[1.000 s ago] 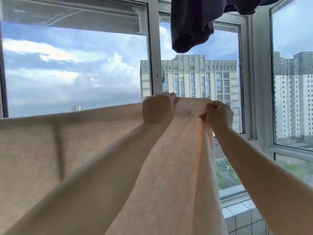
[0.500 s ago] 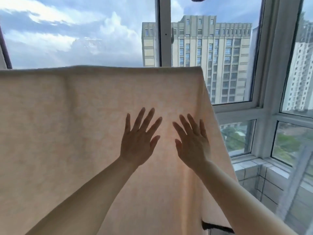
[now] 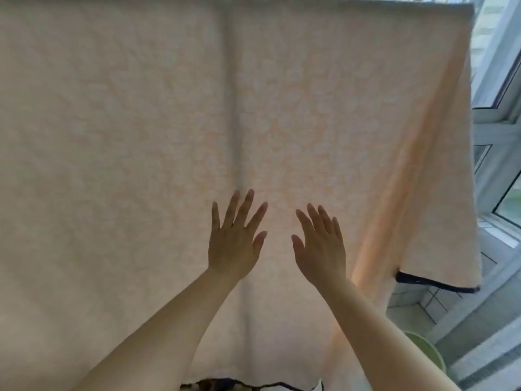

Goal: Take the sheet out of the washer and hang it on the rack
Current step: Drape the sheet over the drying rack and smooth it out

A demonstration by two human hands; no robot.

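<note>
Nearest to me, my two bare forearms rise from the bottom edge of the frame and converge toward its lower middle. My left hand [image 3: 234, 244] sits just left of centre with its back to the camera, fingers straight and fanned apart, thumb out to the right. My right hand [image 3: 320, 249] is just beside it, a narrow gap between them, fingers straight and closer together, thumb pointing left. Neither hand pinches or holds anything; both are flat and spread against the cloth, though I cannot tell how firmly the palms press on it.

Behind the hands hangs the sheet [image 3: 141, 136], a pale peach cloth with a faint blotchy pattern, lit from behind. It fills nearly the whole frame, from the left edge across to the upper right, where its top edge runs level near the top of the frame. What it hangs over is hidden by the cloth itself. A soft vertical crease runs down it just left of centre, ending above my left hand. At the right the cloth folds back in a brighter orange band, and a dark trim [image 3: 434, 284] edges the hem there; another dark hem shows at the bottom centre.

At the lower right, past my right forearm, a green basin [image 3: 430, 352] peeks out. Farther off along the right edge stand the white window frames [image 3: 492, 111] and a tiled sill [image 3: 423, 301].
</note>
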